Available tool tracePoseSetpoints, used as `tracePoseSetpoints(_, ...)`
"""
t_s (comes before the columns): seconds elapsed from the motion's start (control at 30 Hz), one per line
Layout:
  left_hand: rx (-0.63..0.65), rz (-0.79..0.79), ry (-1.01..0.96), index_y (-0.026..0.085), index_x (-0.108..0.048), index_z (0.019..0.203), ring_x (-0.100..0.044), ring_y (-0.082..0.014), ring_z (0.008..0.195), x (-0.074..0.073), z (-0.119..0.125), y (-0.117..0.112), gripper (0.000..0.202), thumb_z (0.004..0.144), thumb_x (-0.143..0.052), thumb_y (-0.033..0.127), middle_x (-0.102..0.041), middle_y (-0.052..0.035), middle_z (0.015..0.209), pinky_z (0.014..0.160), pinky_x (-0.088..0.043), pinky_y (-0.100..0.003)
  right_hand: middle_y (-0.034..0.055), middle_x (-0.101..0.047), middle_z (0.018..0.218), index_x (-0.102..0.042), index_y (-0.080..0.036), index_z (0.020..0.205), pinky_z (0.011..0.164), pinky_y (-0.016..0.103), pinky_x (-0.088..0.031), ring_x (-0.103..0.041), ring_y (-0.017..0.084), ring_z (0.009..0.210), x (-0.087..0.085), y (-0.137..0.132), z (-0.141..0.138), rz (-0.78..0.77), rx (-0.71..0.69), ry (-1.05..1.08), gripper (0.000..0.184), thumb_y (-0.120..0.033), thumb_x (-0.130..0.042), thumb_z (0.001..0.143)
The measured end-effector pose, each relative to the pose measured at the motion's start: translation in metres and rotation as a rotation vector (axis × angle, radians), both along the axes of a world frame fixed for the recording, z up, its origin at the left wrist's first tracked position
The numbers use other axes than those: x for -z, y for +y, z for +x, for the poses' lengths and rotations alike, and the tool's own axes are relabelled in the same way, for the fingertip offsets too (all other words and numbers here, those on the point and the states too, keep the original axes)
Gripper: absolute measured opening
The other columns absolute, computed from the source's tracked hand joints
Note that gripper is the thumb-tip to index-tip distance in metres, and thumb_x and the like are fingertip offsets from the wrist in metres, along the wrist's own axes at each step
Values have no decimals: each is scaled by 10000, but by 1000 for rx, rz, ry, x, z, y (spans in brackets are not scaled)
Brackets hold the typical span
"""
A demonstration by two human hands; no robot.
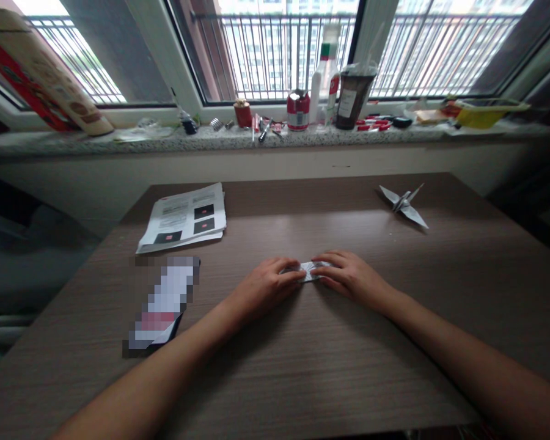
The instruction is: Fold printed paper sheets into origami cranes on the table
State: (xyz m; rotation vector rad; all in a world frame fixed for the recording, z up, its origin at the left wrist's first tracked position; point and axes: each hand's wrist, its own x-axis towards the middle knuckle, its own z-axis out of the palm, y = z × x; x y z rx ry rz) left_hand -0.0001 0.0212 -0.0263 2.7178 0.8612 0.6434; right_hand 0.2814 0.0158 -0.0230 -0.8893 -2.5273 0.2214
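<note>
A small folded piece of grey-white paper (310, 270) lies on the brown wooden table (302, 366), near its middle. My left hand (266, 286) presses on the paper's left end with curled fingers. My right hand (348, 276) presses on its right end, fingertips pinched down on the fold. Most of the paper is hidden under my fingers. A finished paper crane (404, 204) of the same paper stands at the far right of the table, away from both hands.
A stack of printed sheets (186, 219) lies at the far left. A blurred-out flat object (165, 304) lies left of my left arm. The stone windowsill (119, 142) behind holds cans, a bottle, a dark cup, scissors and a yellow bowl (483, 113).
</note>
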Motion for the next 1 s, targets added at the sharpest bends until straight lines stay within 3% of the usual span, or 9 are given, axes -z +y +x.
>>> tracePoseSetpoints(0.53,17,-102,-128,205,-738,1162,-655,-233,1098,1,2,1,234,965,-627,142,-665,-118,1208,942,-582,-438,105,-695,1217,-721,-258,1190,927,457,-543,-655,250,1102,-2,-5,-5,-54,20,71,217,-241,-580,1025)
tracePoseSetpoints(0.73,10,-82,-159,183,-737,1125,-661,-225,1049,-3,4,0,203,979,-601,150,-672,-112,1157,912,-592,-418,105,-684,1211,-707,-254,1196,938,463,-534,-645,265,1106,-1,-7,-9,-79,53,63,207,-307,-636,1008)
tracePoseSetpoints(1.0,-23,-111,-206,157,-704,1089,-667,-206,965,-3,6,-1,142,990,-603,154,-683,-98,1075,863,-594,-371,88,-707,1098,-709,-225,1091,875,398,-542,-655,232,1008,2,-5,-14,-141,71,181,125,-276,-616,1024)
